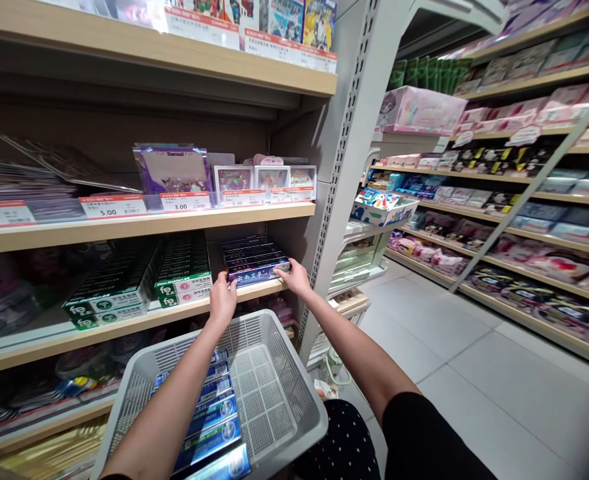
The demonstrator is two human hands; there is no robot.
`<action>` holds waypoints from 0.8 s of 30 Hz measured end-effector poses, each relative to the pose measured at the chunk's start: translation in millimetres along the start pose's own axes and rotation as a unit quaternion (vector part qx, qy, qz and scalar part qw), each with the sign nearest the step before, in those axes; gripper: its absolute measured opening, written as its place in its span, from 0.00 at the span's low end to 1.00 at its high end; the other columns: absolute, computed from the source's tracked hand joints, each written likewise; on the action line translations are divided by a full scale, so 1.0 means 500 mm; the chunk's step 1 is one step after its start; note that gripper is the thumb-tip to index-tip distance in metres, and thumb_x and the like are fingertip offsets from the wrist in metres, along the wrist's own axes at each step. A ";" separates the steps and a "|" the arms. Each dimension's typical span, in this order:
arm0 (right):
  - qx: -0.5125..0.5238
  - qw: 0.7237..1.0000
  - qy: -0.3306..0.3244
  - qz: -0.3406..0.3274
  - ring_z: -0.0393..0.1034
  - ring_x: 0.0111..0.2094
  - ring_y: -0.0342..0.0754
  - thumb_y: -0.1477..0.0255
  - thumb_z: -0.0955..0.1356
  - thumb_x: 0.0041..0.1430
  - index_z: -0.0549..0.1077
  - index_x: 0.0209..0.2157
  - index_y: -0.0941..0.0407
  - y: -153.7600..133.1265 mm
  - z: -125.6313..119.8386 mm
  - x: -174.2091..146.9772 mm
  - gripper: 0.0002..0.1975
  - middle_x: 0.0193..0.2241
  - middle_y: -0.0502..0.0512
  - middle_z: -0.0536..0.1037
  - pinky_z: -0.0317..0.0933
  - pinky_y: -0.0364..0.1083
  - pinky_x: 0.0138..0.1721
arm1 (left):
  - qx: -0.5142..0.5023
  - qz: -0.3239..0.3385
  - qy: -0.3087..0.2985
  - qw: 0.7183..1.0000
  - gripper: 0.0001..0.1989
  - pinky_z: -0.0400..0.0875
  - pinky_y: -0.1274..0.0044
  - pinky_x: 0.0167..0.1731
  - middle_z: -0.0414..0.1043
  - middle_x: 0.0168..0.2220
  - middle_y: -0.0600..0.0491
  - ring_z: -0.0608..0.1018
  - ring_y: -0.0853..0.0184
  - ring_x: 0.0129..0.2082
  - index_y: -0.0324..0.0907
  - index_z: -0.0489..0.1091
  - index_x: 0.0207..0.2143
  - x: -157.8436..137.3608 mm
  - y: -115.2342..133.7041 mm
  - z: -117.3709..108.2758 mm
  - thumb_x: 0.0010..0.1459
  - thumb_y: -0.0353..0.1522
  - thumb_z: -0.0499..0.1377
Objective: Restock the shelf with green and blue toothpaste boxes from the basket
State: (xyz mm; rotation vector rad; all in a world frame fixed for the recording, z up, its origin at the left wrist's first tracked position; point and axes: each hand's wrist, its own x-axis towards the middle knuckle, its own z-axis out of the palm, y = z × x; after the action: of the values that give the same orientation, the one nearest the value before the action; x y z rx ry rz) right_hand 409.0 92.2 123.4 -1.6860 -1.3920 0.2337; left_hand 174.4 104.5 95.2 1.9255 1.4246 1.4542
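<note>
On the lower shelf at the right stands a block of dark blue toothpaste boxes (257,257) in rows. My left hand (223,297) grips the left end of the front toothpaste box (251,275), thumb on its face. At the opposite end, my right hand (297,277) has its fingers closed on the same box. Just left of it are green-and-white toothpaste boxes (184,287), stacked in rows. Below my arms sits a grey plastic basket (294,380) with several blue toothpaste boxes (217,437) along its left side; my left forearm hides some of them.
More green-and-white boxes (107,310) stand farther left. The shelf above (254,213) holds small framed packs and price tags. A grey upright post (331,180) borders the shelf on the right. Beyond it are an aisle floor (449,373) and stocked shelves (519,177).
</note>
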 end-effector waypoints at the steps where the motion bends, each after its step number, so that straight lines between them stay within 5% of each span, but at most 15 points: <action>1: 0.005 1.000 0.001 -0.003 0.72 0.48 0.53 0.63 0.74 0.50 0.69 0.54 0.58 0.000 0.001 0.001 0.30 0.48 0.61 0.77 0.64 0.48 0.50 | -0.001 0.000 -0.003 1.000 0.17 0.73 0.68 0.44 0.75 0.44 0.42 0.79 0.58 0.44 0.39 0.64 0.52 0.000 0.000 0.000 0.61 0.33 0.56; 10: 0.052 0.998 0.010 -0.021 0.74 0.43 0.52 0.62 0.72 0.51 0.69 0.53 0.58 0.007 0.007 -0.013 0.29 0.43 0.59 0.79 0.66 0.49 0.48 | 0.002 0.010 -0.003 1.000 0.18 0.71 0.66 0.46 0.74 0.45 0.40 0.78 0.56 0.45 0.40 0.64 0.54 -0.008 0.001 -0.005 0.62 0.35 0.55; 17: 0.047 0.998 0.034 0.033 0.63 0.57 0.59 0.62 0.72 0.51 0.59 0.60 0.62 -0.006 0.023 -0.024 0.38 0.57 0.68 0.67 0.58 0.54 0.58 | 0.043 0.026 -0.026 0.998 0.24 0.67 0.63 0.51 0.71 0.51 0.36 0.74 0.52 0.51 0.36 0.59 0.59 -0.012 0.024 -0.023 0.62 0.34 0.53; 20: 0.037 0.995 0.086 0.046 0.53 0.63 0.61 0.64 0.71 0.53 0.49 0.64 0.65 -0.027 0.032 -0.066 0.44 0.62 0.74 0.57 0.50 0.57 0.62 | 0.037 0.064 -0.051 0.996 0.31 0.59 0.63 0.59 0.60 0.61 0.36 0.64 0.52 0.62 0.35 0.53 0.64 -0.039 0.041 -0.051 0.60 0.33 0.55; 24: 0.043 0.990 0.118 -0.057 0.44 0.67 0.56 0.64 0.67 0.58 0.45 0.66 0.60 -0.060 0.037 -0.176 0.41 0.65 0.66 0.51 0.44 0.55 0.65 | 0.021 0.139 -0.148 0.979 0.29 0.52 0.66 0.63 0.55 0.65 0.45 0.57 0.60 0.65 0.40 0.55 0.64 -0.119 0.037 -0.132 0.61 0.33 0.53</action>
State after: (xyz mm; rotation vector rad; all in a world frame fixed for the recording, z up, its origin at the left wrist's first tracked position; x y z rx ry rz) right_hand 345.9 24.7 100.8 -1.5047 -1.2769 0.0273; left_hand 128.5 27.1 105.3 2.3272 1.0962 1.1855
